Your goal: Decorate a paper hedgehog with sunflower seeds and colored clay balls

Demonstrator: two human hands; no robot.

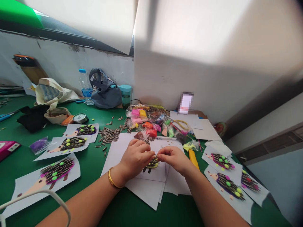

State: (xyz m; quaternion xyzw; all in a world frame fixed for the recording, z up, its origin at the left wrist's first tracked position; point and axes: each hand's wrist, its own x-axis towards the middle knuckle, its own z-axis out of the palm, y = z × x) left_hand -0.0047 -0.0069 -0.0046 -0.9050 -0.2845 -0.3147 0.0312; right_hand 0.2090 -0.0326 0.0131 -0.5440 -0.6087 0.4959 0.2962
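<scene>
the left hand (137, 156) is positioned palm down, fingers curled and spaced narrowly, thumb and index fingertips brought in over the upper edge of the figure (153, 164). the right hand (172, 158) faces it from the other side, with thumb and index fingertips set narrowly at the same edge. the fingertips of the two hands are close together; whether a seed is gripped between them is too small to tell. the figure, yellow and covered with dark seeds, lies on white paper (146, 190), partly hidden by the left hand. loose seeds (110, 135) lie on the green table (113, 206) left of the paper; a pen (166, 138) lies beyond the hands, and a yellow tube (193, 159) lies beside the right wrist
</scene>
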